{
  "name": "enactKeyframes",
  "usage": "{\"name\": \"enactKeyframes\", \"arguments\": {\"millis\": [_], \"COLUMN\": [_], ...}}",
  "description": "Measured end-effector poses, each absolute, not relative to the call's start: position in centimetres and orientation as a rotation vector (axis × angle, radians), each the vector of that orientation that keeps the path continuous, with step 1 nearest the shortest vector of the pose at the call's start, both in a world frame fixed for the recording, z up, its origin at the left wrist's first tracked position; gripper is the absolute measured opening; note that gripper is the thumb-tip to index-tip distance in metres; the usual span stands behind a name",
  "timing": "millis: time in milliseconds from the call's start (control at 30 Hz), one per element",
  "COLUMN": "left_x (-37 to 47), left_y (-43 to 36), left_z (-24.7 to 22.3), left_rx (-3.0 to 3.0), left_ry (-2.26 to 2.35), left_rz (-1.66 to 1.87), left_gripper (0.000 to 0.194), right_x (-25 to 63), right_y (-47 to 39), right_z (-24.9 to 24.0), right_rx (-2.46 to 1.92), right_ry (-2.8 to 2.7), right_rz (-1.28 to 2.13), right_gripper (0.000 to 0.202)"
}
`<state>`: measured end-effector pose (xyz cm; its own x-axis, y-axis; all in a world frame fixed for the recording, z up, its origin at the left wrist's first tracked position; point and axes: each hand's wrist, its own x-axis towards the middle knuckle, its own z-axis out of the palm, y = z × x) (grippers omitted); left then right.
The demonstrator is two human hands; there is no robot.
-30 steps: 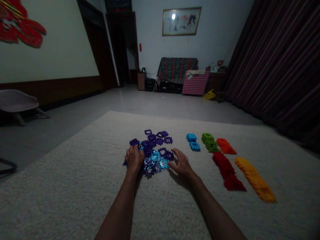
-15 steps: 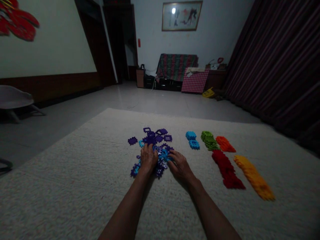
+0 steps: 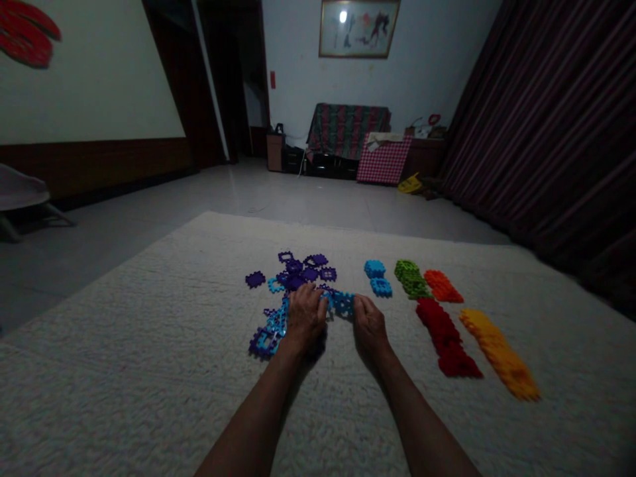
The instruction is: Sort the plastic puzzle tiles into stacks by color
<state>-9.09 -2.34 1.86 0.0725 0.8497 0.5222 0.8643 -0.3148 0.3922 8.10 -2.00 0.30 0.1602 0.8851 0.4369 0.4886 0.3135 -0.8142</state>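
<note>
Blue toothed tiles [image 3: 344, 303] are over the cream mat [image 3: 149, 397], near purple toothed tiles [image 3: 295, 270]; the fingers of the right hand [image 3: 370, 324] pinch one end, while whether the left hand [image 3: 305, 317] grips them cannot be told. A light, level pinch should suit.

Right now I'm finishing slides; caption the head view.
Right hand holding blue toothed plastic, left hand at the mixed pile.

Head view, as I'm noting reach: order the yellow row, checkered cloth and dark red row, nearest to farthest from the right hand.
1. Dark red row: just right of the right hand.
2. Yellow row: farther right, past the red.
3. Checkered cloth: ahead, at the far back.
</note>
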Motion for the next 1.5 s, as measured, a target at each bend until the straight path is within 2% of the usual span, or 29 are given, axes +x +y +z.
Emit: {"name": "enactKeyframes", "arguments": {"millis": [200, 367, 467, 633, 800, 967, 1067, 1367, 1500], "left_x": [-7.3, -6.3, -6.5, -6.9, -7.0, -6.9, -6.9, -6.9, -6.9], "left_y": [-3.5, -4.0, -3.7, -3.1, -3.0, -3.2, -3.2, -3.0, -3.0], "left_z": [2.5, 2.0, 1.8, 1.7, 1.5, 1.7, 1.8, 1.6, 1.6], "left_rx": [-2.542, -2.679, -2.723, -2.687, -2.633, -2.619, -2.617, -2.623, -2.627], "left_ry": [-1.765, -1.746, -1.708, -1.684, -1.685, -1.667, -1.659, -1.670, -1.666], "left_rz": [-0.814, -0.750, -0.679, -0.687, -0.758, -0.800, -0.819, -0.792, -0.780], "left_gripper": [0.042, 0.058, 0.050, 0.032, 0.028, 0.026, 0.026, 0.027, 0.026], "right_x": [9.9, 11.3, 12.1, 12.8, 12.7, 13.2, 13.2, 13.0, 14.4], "right_y": [-1.2, -0.8, -0.9, -1.5, -1.7, -1.7, -2.1, -1.5, 0.1], "right_z": [0.4, 0.7, 1.1, 1.6, 1.5, 0.7, 0.6, 0.8, 1.4], "right_rx": [-1.448, -1.440, -1.496, -1.713, -1.814, -1.823, -1.826, -1.822, -1.811], "right_ry": [-1.385, -1.508, -1.516, -1.604, -1.757, -1.847, -1.905, -1.765, -1.548], "right_rz": [0.463, 0.623, 0.607, 0.361, 0.186, 0.277, 0.235, 0.283, 0.140], "right_gripper": [0.047, 0.041, 0.039, 0.037, 0.033, 0.058, 0.064, 0.052, 0.051]}}
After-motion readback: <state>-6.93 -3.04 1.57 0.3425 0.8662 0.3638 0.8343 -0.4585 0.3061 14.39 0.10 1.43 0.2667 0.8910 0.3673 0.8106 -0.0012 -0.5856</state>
